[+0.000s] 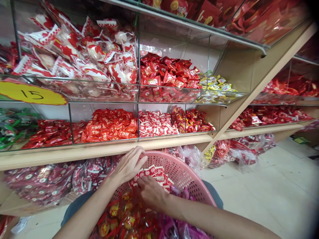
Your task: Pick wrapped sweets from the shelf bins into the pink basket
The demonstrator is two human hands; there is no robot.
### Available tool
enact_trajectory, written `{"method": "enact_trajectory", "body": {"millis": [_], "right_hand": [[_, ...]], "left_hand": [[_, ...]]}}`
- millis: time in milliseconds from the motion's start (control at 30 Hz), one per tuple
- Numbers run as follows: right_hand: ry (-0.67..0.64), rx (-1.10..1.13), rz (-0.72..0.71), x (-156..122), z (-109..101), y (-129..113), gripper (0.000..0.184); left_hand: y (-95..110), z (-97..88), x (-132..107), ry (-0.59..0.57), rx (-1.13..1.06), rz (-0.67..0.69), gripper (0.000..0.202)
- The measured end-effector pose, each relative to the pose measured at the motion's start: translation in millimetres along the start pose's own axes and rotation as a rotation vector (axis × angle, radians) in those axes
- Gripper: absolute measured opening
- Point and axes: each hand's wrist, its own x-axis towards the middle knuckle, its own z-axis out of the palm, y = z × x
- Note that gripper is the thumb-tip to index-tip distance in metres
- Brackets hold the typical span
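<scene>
"Shelves (74, 153) of wrapped sweets fill the space beyond the person's hands?"

"Yes, with clear dividers, and a yellow tag (32, 93) (it reads 15) is well off to the left of the left hand (131, 162). Pale floor tiles (251, 196) spread to the right of the right hand (152, 194)."

"How is the left hand held?"

"Over the far left rim of a pink basket (185, 176), its fingers stretched out and close together, the thumb a little apart."

"And the right?"

"Inside the basket, nearer the person than the left hand, and curled. Its fingertips are hidden, so one cannot tell whether it grips anything."

"Where are the red-and-white packets (159, 172)?"

"Heaped in the basket, against the right hand and just beyond it. Gold-and-red sweets (128, 214) lie nearer the person, left of that hand; purple wrappers (174, 228) show on both sides of its forearm."

"Under the shelves?"

"Filled plastic bags (92, 172), left of the left hand."
</scene>
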Motion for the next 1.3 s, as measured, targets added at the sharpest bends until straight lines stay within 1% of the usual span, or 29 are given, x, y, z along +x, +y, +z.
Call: {"method": "enact_trajectory", "body": {"millis": [100,267,367,433,500,567,667,767,900,1000,1100,1233,1300], "right_hand": [[-0.079,0.016,0.004,-3.4,2.1,-12.8,0.018],[-0.146,-0.029,0.095,-4.2,3.2,-23.8,0.014],[-0.107,-0.014,0.102,-5.1,4.3,-25.5,0.009],[-0.059,-0.005,0.11,-6.8,5.9,-27.1,0.015],[-0.049,-0.008,0.119,-8.5,7.8,-29.6,0.021],[-0.077,-0.009,0.122,-9.4,9.0,-32.2,0.026],[-0.149,-0.001,0.15,-8.6,8.4,-35.0,0.037],[-0.193,0.02,0.198,-6.9,5.3,-36.3,0.04],[-0.182,0.03,0.222,-7.8,3.1,-38.2,0.037],[-0.143,0.011,0.233,-9.8,4.8,-40.3,0.032],[-0.124,0.012,0.218,-10.3,6.9,-42.1,0.035],[-0.161,-0.009,0.201,-7.9,5.7,-42.5,0.037],[-0.194,-0.022,0.213,-6.4,3.4,-41.9,0.044]], "left_hand": [[-0.6,0.1,-0.3,-0.002,0.003,-0.003,0.021],[-2.2,1.0,-1.0,-0.016,0.023,0.001,0.021],[-2.7,1.4,-0.7,-0.012,0.027,0.005,0.021],[-2.7,1.4,-0.5,-0.004,0.028,0.009,0.021],[-2.7,1.3,-0.6,0.003,0.028,0.014,0.021],[-2.5,1.2,-0.8,0.004,0.026,0.015,0.022],[-2.2,1.1,-0.8,0.001,0.023,0.013,0.022],[-2.0,0.8,-0.6,0.001,0.019,0.017,0.023],[-1.4,0.3,-0.2,-0.005,0.021,0.014,0.022],[-1.0,0.0,-0.2,-0.004,0.02,0.016,0.022],[-0.6,-0.5,-0.4,-0.012,0.021,0.012,0.022],[0.2,-1.6,-0.7,-0.021,0.029,-0.006,0.023],[0.5,-2.0,-0.6,-0.022,0.033,-0.007,0.023]]}}
